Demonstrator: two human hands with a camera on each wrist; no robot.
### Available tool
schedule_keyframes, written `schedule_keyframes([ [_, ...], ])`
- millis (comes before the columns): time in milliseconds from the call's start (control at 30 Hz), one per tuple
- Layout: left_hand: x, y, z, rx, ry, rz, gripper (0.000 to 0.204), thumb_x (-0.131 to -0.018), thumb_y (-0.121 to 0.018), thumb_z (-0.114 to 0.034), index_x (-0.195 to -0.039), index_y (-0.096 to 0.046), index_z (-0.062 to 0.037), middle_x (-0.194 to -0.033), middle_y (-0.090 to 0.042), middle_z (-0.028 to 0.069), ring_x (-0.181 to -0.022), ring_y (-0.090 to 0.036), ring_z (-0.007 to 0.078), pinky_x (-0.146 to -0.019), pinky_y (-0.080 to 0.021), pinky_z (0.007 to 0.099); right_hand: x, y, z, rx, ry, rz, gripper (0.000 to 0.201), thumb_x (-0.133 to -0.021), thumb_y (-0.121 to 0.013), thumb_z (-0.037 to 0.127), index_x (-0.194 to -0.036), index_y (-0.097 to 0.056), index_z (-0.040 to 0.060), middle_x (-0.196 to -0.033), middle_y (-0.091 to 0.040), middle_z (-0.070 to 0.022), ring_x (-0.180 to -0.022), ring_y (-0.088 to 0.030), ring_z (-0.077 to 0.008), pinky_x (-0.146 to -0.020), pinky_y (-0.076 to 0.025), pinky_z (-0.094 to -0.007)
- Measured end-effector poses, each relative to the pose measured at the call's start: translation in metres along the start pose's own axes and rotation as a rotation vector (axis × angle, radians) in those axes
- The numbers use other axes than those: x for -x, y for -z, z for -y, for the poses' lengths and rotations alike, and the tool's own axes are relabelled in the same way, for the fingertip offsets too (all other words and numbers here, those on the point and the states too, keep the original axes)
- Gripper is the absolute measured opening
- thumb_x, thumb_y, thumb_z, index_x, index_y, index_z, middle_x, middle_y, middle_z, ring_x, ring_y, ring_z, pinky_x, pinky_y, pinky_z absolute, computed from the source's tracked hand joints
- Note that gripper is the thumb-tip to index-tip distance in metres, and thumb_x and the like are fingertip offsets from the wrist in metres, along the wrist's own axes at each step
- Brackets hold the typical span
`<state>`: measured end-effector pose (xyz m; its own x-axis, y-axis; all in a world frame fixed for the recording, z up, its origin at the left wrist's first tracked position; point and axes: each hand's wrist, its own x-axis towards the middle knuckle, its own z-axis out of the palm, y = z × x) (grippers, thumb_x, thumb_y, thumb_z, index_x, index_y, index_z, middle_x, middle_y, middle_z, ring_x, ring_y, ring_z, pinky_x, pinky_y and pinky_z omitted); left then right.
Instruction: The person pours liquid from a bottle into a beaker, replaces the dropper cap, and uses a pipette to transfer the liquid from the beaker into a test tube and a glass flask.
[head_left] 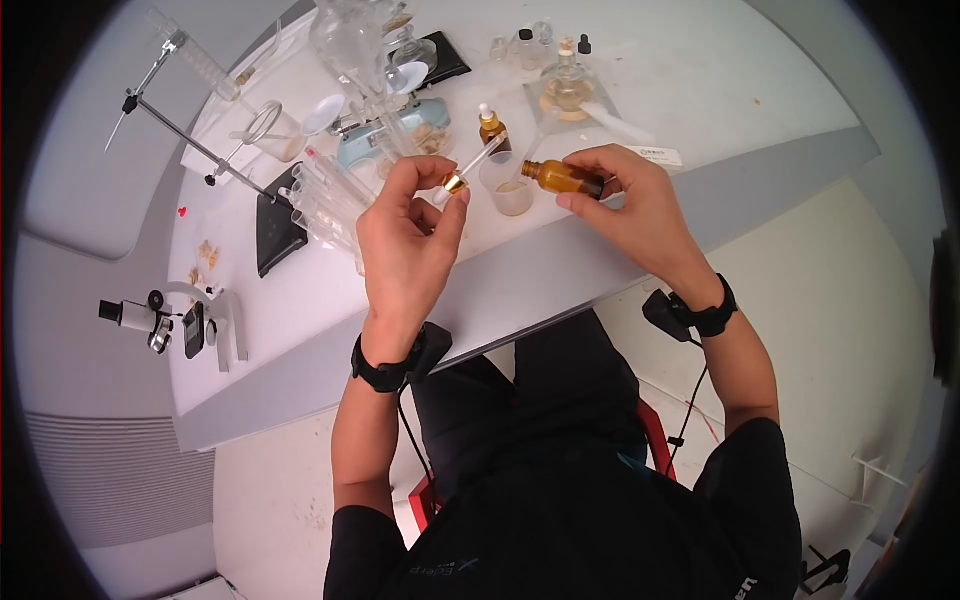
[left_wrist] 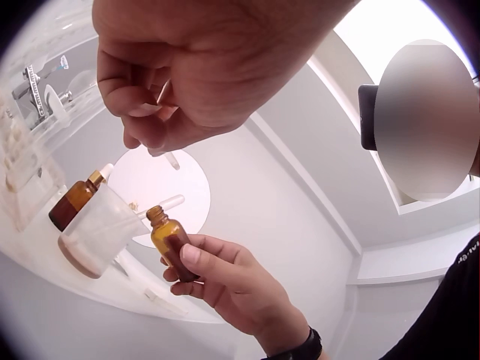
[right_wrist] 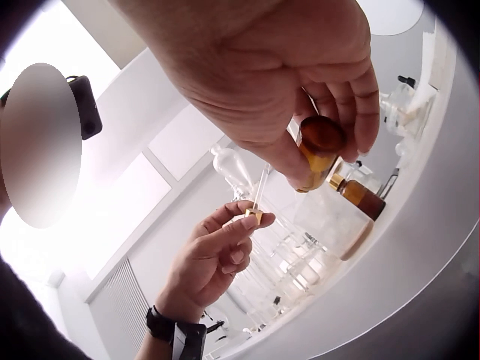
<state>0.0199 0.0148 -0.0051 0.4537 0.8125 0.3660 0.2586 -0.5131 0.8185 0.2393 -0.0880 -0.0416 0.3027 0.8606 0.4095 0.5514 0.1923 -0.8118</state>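
My left hand (head_left: pixel 410 225) pinches a dropper (head_left: pixel 455 182) by its gold collar, its glass tube pointing up and away to the right. In my right hand (head_left: pixel 635 205) an amber glass bottle (head_left: pixel 562 178) lies tipped nearly on its side, uncapped, its neck pointing left close to the beaker's rim. A translucent plastic beaker (head_left: pixel 514 200) with a little brownish content stands between the hands. Right behind it is a second amber bottle (head_left: pixel 491 128), closed with a gold-collared, white-bulbed dropper. The left wrist view shows the held bottle's open threaded neck (left_wrist: pixel 156 214).
Clear tubes (head_left: pixel 328 205) crowd the left of the beaker, with a pale blue device (head_left: pixel 375 138) behind. A glass flask (head_left: pixel 568 92) stands on a mat at the back right. Further left are a clamp stand (head_left: pixel 185 125) and a microscope (head_left: pixel 215 320). The table's front edge (head_left: pixel 560 265) runs beneath the wrists.
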Motion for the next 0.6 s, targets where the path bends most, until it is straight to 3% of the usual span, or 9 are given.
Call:
schedule_keyframes([
  [433, 0.011, 0.021, -0.013, -0.138, -0.084, 0.029, 0.021, -0.088, -0.070, 0.004, -0.107, -0.066, -0.0034, -0.095, -0.068, 0.0018, -0.056, -0.050, 0.0018, -0.051, -0.040, 0.0197, 0.007, -0.007, -0.003, -0.182, 0.109, -0.052, 0.035, -0.084, -0.077, 0.008, -0.117, -0.067, 0.0039, -0.105, -0.069, -0.0042, -0.092, -0.063, -0.0138, -0.084, -0.048, -0.0285],
  [500, 0.012, 0.022, -0.014, -0.164, -0.114, 0.021, 0.022, -0.083, -0.072, 0.004, -0.102, -0.067, -0.0063, -0.082, -0.069, 0.0039, -0.052, -0.053, 0.0077, -0.050, -0.041, 0.0245, 0.009, -0.009, -0.002, -0.192, 0.120, -0.052, 0.035, -0.084, -0.077, 0.007, -0.117, -0.067, 0.0037, -0.105, -0.069, -0.0044, -0.092, -0.063, -0.0140, -0.084, -0.049, -0.0281],
  [600, 0.015, 0.024, -0.015, -0.196, -0.118, 0.047, 0.023, -0.083, -0.072, 0.005, -0.102, -0.067, -0.0065, -0.081, -0.068, 0.0032, -0.051, -0.053, 0.0085, -0.050, -0.041, 0.0251, 0.013, -0.011, -0.003, -0.192, 0.145, -0.049, 0.035, -0.083, -0.077, 0.005, -0.117, -0.067, 0.0032, -0.105, -0.068, -0.0049, -0.091, -0.062, -0.0143, -0.084, -0.049, -0.0275],
])
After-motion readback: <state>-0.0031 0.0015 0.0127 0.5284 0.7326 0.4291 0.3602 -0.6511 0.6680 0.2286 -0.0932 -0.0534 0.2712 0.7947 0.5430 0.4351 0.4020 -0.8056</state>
